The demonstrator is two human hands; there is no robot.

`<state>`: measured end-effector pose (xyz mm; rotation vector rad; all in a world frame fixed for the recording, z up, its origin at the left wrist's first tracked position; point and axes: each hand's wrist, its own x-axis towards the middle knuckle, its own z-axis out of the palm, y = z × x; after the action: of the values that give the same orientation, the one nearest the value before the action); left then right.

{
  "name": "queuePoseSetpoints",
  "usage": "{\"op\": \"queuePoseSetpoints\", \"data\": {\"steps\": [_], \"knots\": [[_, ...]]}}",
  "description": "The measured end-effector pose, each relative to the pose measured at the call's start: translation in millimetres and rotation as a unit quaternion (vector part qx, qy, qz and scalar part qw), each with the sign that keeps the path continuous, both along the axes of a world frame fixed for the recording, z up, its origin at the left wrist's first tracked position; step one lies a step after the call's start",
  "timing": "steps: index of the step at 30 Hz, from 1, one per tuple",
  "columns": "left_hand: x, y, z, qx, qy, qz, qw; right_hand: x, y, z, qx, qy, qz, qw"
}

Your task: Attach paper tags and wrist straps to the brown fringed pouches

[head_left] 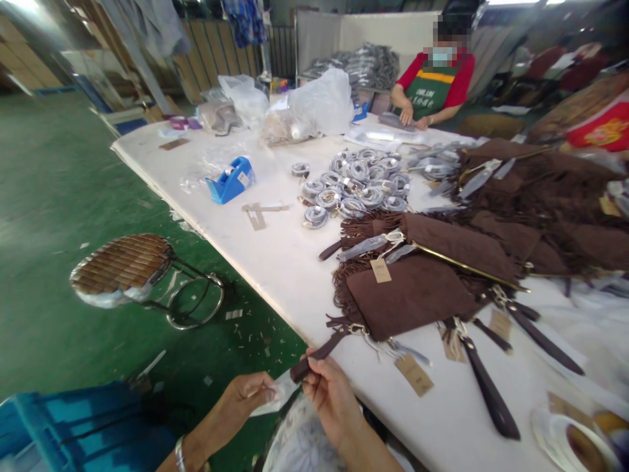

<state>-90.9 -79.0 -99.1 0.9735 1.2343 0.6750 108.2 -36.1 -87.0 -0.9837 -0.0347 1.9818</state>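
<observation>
At the table's near edge, my right hand (328, 387) pinches the end of a dark brown wrist strap (322, 353), which is clipped to a brown fringed bag (410, 295). Just left of it, my left hand (248, 392) closes on a small clear plastic sleeve (281, 395), whose mouth meets the strap's end. Whether the strap's tip is inside the sleeve I cannot tell. A tan paper tag (414, 375) hangs from the bag, and a second tag (381, 271) lies on its fringe. Another dark strap (486, 390) stretches over the table to the right.
More brown bags (540, 177) are heaped at the right. Coiled grey straps (358, 183) lie mid-table, near a blue tape dispenser (230, 180). A stool (122, 265) and a blue crate (83, 426) stand at left. Across the table, a co-worker (432, 88) handles something grey.
</observation>
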Motion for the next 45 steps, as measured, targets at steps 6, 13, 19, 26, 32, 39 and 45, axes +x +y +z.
{"op": "queuePoseSetpoints", "data": {"steps": [6, 13, 19, 26, 32, 39, 45], "knots": [[4, 2, 4.2, -0.016, 0.014, 0.020, 1.000, 2, 2, 3.8, 0.031, -0.044, 0.025, 0.998], [16, 7, 9.5, -0.019, 0.020, 0.017, 0.999, 8, 3, 1.5, 0.049, -0.099, 0.072, 0.991], [39, 1, 25.1, -0.075, -0.033, 0.068, 0.994, 11, 2, 2.5, 0.042, -0.137, 0.095, 0.985], [65, 4, 3.6, -0.098, -0.127, 0.091, 0.983, 18, -3, -6.7, 0.024, -0.111, 0.180, 0.977], [64, 12, -2.6, -0.140, -0.047, 0.085, 0.985, 43, -7, 4.1, 0.004, -0.135, 0.080, 0.988], [35, 0, 11.0, -0.123, -0.013, 0.050, 0.991, 59, 10, -3.7, -0.023, -0.245, 0.022, 0.969], [50, 4, 8.8, -0.119, -0.040, 0.052, 0.991, 61, 20, -4.9, -0.025, -0.263, 0.058, 0.963]]}}
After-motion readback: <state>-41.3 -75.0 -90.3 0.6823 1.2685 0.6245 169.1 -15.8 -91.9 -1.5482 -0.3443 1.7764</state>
